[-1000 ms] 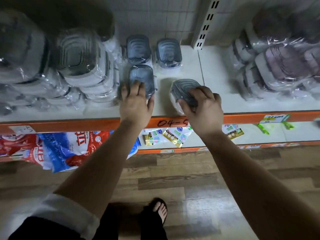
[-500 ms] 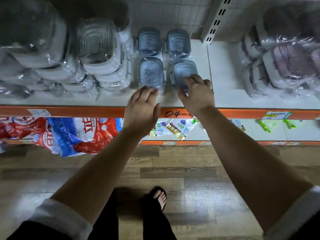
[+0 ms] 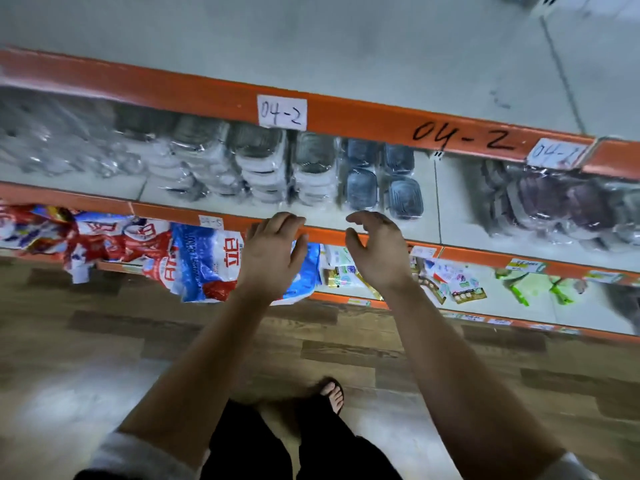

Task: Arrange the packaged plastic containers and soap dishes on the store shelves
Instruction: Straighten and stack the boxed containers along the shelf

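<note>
Several small blue-grey wrapped containers (image 3: 382, 183) sit in a two-by-two block on the white middle shelf (image 3: 427, 230). To their left stand stacks of white-and-grey wrapped containers (image 3: 263, 164), and further right lie purple wrapped containers (image 3: 554, 202). My left hand (image 3: 273, 251) hovers in front of the shelf's orange edge, fingers loosely bent, holding nothing. My right hand (image 3: 377, 247) is beside it, fingers and thumb curved apart, also holding nothing. Neither hand touches a container.
An upper white shelf (image 3: 346, 46) with an orange edge marked 04-2 overhangs the containers. Below, red, white and blue bags (image 3: 194, 261) and small packets (image 3: 457, 282) lie on the bottom shelf. Wooden floor and my sandalled foot (image 3: 332, 393) are underneath.
Both hands have pulled back from the blue-grey containers, leaving them on the shelf. The view has drawn back and tilted, so the upper shelf now shows.
</note>
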Demonstrator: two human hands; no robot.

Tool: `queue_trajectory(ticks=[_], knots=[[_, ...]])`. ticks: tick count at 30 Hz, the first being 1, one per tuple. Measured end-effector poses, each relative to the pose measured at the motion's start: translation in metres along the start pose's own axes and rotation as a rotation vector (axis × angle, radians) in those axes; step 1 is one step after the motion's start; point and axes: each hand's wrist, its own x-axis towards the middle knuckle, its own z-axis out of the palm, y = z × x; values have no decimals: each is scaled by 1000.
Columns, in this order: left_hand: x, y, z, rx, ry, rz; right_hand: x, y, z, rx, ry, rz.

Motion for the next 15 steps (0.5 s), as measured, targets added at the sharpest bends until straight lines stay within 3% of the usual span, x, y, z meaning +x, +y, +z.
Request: queue_trajectory(ticks=[8,15], knots=[[-29,-77,-135,-95,193,-104,-7,-152,33,100,129,-112],[-62,-201,-258,50,290,-102,-3,-297,116,205,192,-187]])
